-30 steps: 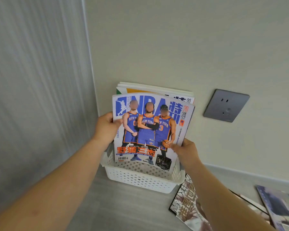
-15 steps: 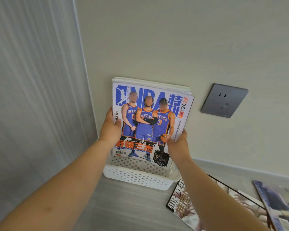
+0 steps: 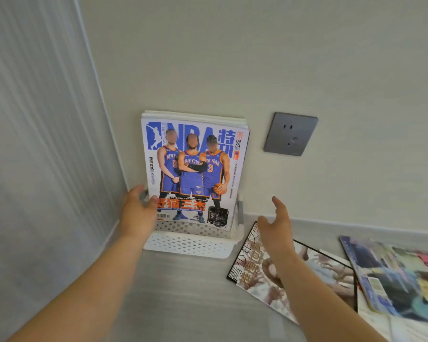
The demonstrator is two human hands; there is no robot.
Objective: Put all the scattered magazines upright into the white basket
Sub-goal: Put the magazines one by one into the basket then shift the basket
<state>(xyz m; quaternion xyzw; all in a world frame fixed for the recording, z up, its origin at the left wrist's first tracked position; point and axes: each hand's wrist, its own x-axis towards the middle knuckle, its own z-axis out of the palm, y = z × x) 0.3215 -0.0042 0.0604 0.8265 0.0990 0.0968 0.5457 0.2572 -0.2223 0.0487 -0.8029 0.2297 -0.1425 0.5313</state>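
Standing upright in the white basket (image 3: 188,245), magazines (image 3: 195,169) lean wallward; both hands (image 3: 137,213) open, empty.

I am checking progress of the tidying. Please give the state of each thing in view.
NBA magazine: upright in basket.
White basket: on floor, holds upright magazines.
Left hand: open, touching NBA magazine.
Right hand: open, empty.
Floor magazines: lying flat.
Wall socket: nothing plugged in.

**Basketball magazine upright in the basket**

At frame centre, the basketball magazine (image 3: 195,169) stands in the white basket (image 3: 188,245). The left hand (image 3: 139,213) touches its lower-left edge; the right hand (image 3: 274,230) hovers open (touching nothing). More magazines (image 3: 331,275) lie lower right.
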